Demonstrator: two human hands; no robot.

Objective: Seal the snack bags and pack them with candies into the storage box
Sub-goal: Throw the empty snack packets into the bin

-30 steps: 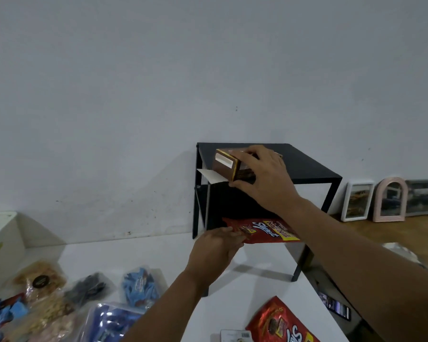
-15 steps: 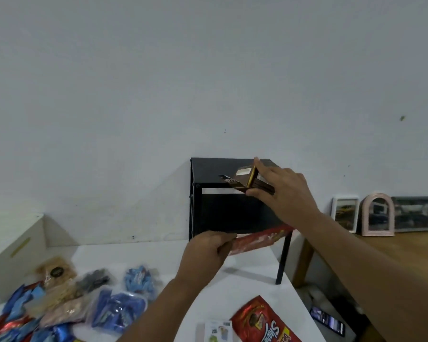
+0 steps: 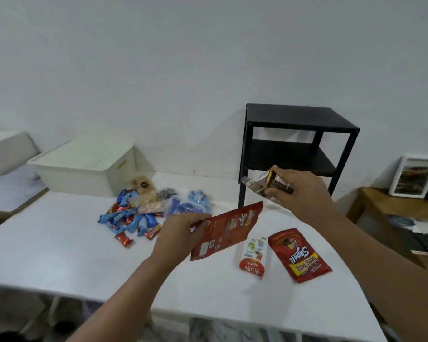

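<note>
left hand (image 3: pixel 181 233) pinches red snack bag (image 3: pixel 229 232) by its edge, aloft | right hand (image 3: pixel 299 191) grips brown box (image 3: pixel 267 185) just above-right | storage box (image 3: pixel 89 166) far left, past candies (image 3: pixel 134 218) | risk: one-edge pinch, bag may sag and slip.

Black shelf (image 3: pixel 299 114) on white table (image 3: pixel 59 243), grey wall (image 3: pixel 158 58)

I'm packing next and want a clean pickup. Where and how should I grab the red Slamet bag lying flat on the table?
Pinch the red bag at its bare far corner, coming from above on the right. It lies flat, so only an edge lifts, and the Astor pack crowds its left side.
</note>
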